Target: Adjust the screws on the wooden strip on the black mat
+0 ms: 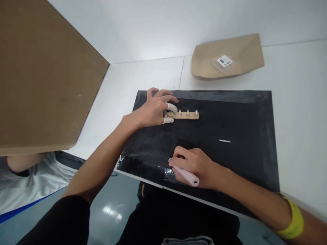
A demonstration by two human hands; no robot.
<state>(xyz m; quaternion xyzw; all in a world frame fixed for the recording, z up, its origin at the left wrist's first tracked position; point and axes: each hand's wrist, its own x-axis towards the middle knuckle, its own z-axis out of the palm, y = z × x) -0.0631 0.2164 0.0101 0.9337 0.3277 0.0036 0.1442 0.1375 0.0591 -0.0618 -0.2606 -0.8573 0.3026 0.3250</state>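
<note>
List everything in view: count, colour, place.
wooden strip with metal pegs: 1, tan with silver pegs, upper middle of the mat, left end under the left hand
small metal pin: 1, silver, lying loose on the mat, right of centre
pink tool: 1, pale pink, pen-shaped, in the right hand near the mat's front edge
black mat: 1, black, on the table in front of the person
paper bag: 1, brown with a white label, far right on the table
cardboard sheet: 1, brown, upper left
white table: 1, white, under everything
yellow wristband: 1, yellow, right wrist
left hand: 1, white finger cots on two fingers, pinching the strip's left end
right hand: 1, bare, closed around the pink tool
</note>
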